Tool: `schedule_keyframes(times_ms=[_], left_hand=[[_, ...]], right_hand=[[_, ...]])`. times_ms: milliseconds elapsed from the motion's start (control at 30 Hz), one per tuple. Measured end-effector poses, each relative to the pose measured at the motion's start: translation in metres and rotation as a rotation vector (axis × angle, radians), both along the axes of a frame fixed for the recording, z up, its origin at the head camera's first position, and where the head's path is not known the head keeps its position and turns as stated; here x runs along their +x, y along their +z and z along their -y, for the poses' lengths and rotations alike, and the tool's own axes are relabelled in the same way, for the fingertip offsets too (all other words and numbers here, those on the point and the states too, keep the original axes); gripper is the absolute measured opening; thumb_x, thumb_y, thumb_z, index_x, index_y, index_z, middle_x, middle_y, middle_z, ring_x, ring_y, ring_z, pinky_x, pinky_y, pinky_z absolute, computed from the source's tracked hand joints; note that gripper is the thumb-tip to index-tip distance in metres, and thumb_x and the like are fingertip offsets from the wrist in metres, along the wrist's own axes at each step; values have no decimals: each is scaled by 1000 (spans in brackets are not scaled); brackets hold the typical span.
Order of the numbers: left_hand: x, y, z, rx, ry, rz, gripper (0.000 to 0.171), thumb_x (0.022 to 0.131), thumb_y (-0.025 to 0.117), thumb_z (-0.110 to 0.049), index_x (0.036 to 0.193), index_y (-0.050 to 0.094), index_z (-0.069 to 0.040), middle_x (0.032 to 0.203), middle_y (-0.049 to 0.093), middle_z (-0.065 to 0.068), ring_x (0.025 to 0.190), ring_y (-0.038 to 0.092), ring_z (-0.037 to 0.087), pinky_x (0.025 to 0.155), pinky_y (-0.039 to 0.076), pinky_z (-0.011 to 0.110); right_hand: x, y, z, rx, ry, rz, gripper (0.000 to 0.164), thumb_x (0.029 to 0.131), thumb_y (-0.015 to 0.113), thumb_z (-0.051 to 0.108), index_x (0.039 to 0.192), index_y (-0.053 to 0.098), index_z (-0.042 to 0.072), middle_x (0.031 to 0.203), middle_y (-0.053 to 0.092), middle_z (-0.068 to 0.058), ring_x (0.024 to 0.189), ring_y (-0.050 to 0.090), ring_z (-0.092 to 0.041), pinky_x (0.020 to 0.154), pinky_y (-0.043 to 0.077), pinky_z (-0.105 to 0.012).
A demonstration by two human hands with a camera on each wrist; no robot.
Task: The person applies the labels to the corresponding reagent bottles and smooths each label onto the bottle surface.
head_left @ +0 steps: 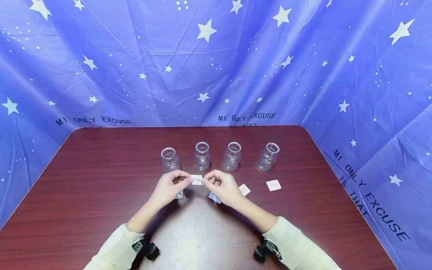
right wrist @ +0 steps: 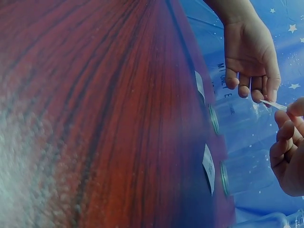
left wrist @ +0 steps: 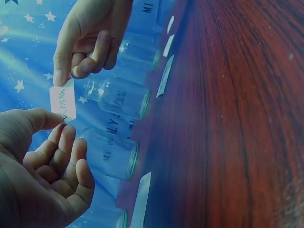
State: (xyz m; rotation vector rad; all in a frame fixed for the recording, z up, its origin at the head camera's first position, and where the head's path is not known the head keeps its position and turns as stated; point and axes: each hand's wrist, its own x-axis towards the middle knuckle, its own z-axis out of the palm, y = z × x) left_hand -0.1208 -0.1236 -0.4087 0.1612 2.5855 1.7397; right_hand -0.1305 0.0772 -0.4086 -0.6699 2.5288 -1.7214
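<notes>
Both hands hold a small white paper label (head_left: pixel 197 180) with dark handwriting, raised above the table. My left hand (head_left: pixel 170 185) pinches its left edge between thumb and forefinger. At the opposite edge, my right hand (head_left: pixel 223 187) pinches it the same way. In the left wrist view the label (left wrist: pixel 63 102) faces the camera, though its writing is too blurred to read surely; in the right wrist view the label (right wrist: pixel 273 104) appears nearly edge-on. Just beyond the hands stand several clear glass jars (head_left: pixel 202 159) in a row, upright and without lids.
More paper labels lie on the dark red wooden table (head_left: pixel 101 187): one label (head_left: pixel 273 185) at the right, another label (head_left: pixel 244 189) beside the right wrist, and two partly covered by the hands. A blue star-patterned curtain (head_left: pixel 168 86) hangs behind the table and along its sides.
</notes>
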Motion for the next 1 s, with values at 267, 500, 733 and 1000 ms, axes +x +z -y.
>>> schedule_keyframes(times_ms=[267,500,733,1000], left_hand=[[-2,-5,10,-32,7,-28,17,84,69,-19,92,69,-3,76,67,4,63,52,0,60,45,18],[-1,-6,21,-66,-4,-2,14,84,68,-19,90,69,-6,74,65,2,64,55,2,61,46,19],[-1,-7,32,-92,7,-15,13,84,69,-20,89,70,-8,74,66,2,64,56,2,61,46,19],[-3,-5,42,-79,13,-9,16,82,70,-15,90,68,-1,80,69,9,65,56,1,62,47,17]], right_hand=[[-5,-1,5,34,-6,-35,7,85,66,14,85,66,7,66,61,-5,48,37,1,44,29,-15],[-11,-3,11,113,24,-76,7,85,67,14,84,66,8,67,65,-4,50,41,1,46,33,-13],[-16,-4,22,162,69,-92,7,85,66,14,84,66,7,64,63,-2,50,43,2,46,36,-15],[-25,-7,33,192,79,-61,7,86,64,15,84,65,8,62,62,-2,43,45,2,45,37,-16]])
